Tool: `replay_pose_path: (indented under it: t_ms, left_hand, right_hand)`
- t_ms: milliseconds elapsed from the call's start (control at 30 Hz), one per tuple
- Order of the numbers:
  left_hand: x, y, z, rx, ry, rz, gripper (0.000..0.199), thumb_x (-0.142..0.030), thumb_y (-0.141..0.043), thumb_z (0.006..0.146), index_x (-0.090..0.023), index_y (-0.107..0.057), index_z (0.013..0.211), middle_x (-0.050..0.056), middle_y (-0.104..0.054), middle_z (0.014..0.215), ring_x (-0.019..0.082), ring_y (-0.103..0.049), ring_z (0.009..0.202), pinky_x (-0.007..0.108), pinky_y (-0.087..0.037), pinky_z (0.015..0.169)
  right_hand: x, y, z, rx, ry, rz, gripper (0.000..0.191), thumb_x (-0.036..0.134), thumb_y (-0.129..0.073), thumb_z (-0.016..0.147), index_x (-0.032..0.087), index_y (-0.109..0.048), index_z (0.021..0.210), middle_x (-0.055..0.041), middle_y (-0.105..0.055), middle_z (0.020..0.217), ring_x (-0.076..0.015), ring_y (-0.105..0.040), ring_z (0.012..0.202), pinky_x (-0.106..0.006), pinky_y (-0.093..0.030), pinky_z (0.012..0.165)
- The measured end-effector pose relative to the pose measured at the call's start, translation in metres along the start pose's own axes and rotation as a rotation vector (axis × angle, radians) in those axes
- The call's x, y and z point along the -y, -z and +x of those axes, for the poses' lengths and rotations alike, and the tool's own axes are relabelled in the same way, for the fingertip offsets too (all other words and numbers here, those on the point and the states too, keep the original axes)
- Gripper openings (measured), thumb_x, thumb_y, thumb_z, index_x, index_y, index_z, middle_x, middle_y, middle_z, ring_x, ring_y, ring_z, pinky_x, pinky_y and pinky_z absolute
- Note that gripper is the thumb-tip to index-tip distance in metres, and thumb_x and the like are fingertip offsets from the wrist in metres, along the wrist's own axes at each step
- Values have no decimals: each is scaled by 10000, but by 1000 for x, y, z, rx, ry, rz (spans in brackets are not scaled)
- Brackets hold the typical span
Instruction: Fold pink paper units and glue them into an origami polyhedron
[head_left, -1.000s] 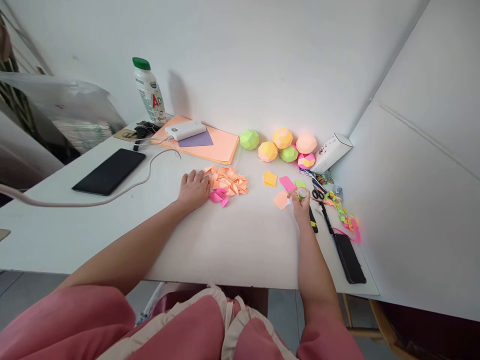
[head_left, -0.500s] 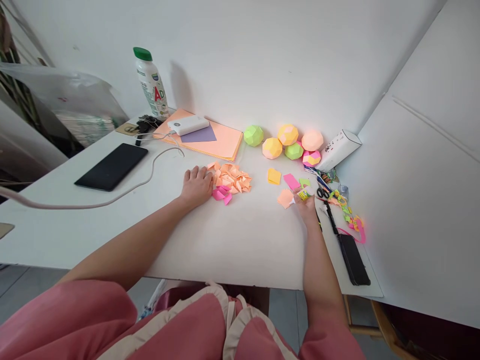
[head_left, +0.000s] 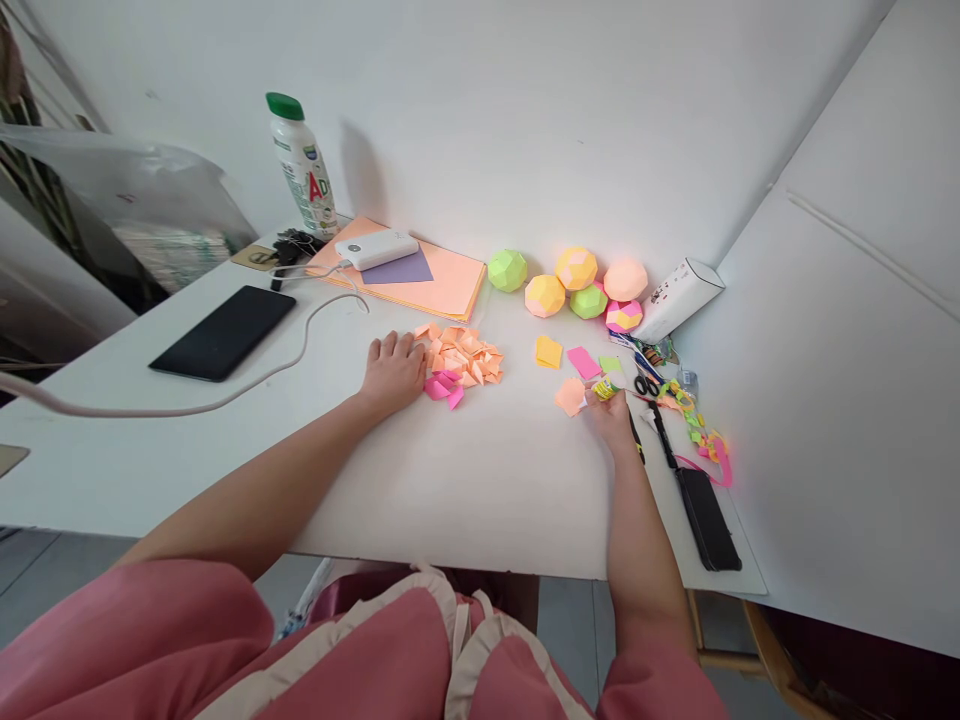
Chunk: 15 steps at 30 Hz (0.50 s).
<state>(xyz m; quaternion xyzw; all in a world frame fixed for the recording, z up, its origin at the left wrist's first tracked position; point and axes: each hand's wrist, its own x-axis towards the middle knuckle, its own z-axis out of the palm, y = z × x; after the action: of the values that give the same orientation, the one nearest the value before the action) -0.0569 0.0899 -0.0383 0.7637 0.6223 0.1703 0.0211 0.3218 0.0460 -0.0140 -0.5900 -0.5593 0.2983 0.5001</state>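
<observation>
My left hand (head_left: 395, 374) lies flat on the table with its fingers stretched out, at the left edge of a pile of folded peach paper pieces (head_left: 466, 356). Several pink folded pieces (head_left: 446, 388) sit at the pile's near side. In my right hand (head_left: 612, 415) is a small glue stick (head_left: 604, 388) with a yellow-green label and a white end, tilted and pointing left. That end is over or against a peach paper sheet (head_left: 570, 397). Close by lie orange paper squares (head_left: 548, 351), a pink square (head_left: 583, 362) and a green square (head_left: 610, 364).
Along the wall stand several faceted paper balls (head_left: 545, 296) and a white box (head_left: 682, 298). Scissors (head_left: 646, 386) and a black case (head_left: 708, 520) lie right. To the left are a black tablet (head_left: 223, 334), a power bank (head_left: 377, 250) with cable, coloured sheets (head_left: 450, 288) and a bottle (head_left: 304, 170).
My right hand has shifted slightly left with the glue stick and turned it a little. My left hand and the paper pile stay where they were.
</observation>
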Motion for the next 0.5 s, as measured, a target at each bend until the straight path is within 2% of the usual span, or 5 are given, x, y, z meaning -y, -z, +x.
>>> replay_pose_path:
  t_ms: [167,267,400,500]
  left_hand:
    - [1,-2,0,-19,-13,50,465,-267,-245,886,-115,-567,1186,194,-470,1337,352,-354,1276,531,-262,1009]
    - [0,0,-1,-19,-14,35,464,-266,-262,881,-110,-566,1194,204,-471,1335,358,-349,1276,537,-256,1008]
    - [-1,1,-1,-10,-8,20,464,-265,-272,877,-102,-570,1193,207,-464,1341,363,-349,1272,536,-253,1007]
    - [-1,1,-1,-5,-5,22,466,-267,-266,880,-105,-568,1195,203,-460,1345,361,-345,1275,535,-250,1011]
  right_hand:
    - [0,-1,0,-16,16,21,401,381,-659,733,205,-509,1061,-54,-635,972,-175,-628,832,-337,-536,766]
    - [2,-1,-1,-26,38,38,488,393,-656,739,207,-469,1149,-82,-607,1085,-182,-616,931,-354,-513,840]
    - [4,0,0,-81,88,79,762,427,-639,749,239,-248,1376,-114,-498,1290,-190,-532,1148,-386,-421,988]
    - [2,2,0,-122,95,90,872,442,-635,754,236,-123,1430,-133,-445,1342,-192,-482,1214,-396,-382,1026]
